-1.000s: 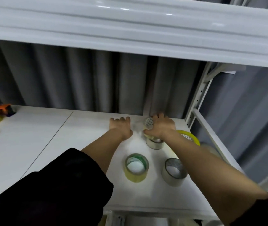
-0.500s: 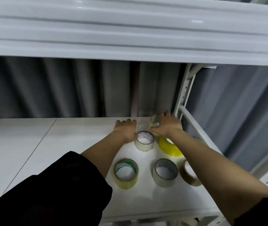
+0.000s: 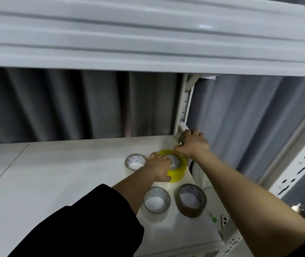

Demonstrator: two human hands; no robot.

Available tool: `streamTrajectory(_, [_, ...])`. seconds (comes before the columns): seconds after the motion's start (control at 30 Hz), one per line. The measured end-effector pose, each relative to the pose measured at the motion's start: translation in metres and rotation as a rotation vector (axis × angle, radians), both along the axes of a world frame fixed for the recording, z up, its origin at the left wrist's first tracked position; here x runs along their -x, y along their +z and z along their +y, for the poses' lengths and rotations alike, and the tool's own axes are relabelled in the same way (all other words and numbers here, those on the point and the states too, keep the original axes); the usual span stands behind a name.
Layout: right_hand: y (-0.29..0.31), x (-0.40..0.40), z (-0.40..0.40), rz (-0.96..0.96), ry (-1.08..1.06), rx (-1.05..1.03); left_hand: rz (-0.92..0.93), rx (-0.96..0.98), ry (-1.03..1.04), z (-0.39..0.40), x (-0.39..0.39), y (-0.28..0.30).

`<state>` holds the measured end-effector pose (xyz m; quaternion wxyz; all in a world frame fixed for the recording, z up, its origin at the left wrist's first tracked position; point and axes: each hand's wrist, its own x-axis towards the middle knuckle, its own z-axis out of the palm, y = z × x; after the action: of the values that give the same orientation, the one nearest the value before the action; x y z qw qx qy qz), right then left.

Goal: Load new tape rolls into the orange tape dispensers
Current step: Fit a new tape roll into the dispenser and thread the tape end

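The left hand is lying over the yellow roll, with its fingers reaching across the top toward the core and its thumb curling against the near side wall; whether this is a firm grip or only a resting touch is not clear. The right hand is closing its fingers around a small patterned roll at the back right corner of the shelf, right beside the white upright. Three more rolls are lying flat on the shelf: a clear one just left of the yellow, another clear one nearer the front, and a brown one beside it, close to the right edge. No orange dispenser is showing in this view, so any roll taken is probably having to travel some way. The main risk is looking like a roll escaping: the yellow and brown rolls are sitting near the open right side, and a sweeping forearm could be nudging one over the edge. A roll lifted by one wall could also be slipping, since the sides are smooth. The right knuckles are working very near the upright, so a quick pull could be knocking them against it.
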<state>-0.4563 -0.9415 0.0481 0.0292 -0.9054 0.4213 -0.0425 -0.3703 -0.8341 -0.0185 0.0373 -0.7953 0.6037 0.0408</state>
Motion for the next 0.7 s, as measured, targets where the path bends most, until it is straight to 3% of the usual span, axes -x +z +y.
streamTrajectory(0.3, [-0.005,0.003,-0.009,-0.024,0.005,-0.014,0.011,-0.078,0.038,-0.029,0.023,-0.01])
streamTrajectory(0.5, [-0.008,0.003,-0.013,-0.037,0.002,0.007,0.09,-0.016,0.099,-0.031,0.024,-0.016])
streamTrajectory(0.6, [-0.007,0.002,-0.019,-0.098,-0.046,0.012,0.255,0.123,0.169,-0.029,0.019,-0.008])
streamTrajectory(0.7, [0.001,0.002,-0.025,-0.237,-0.108,0.018,0.6,0.288,0.296,-0.028,0.009,0.011])
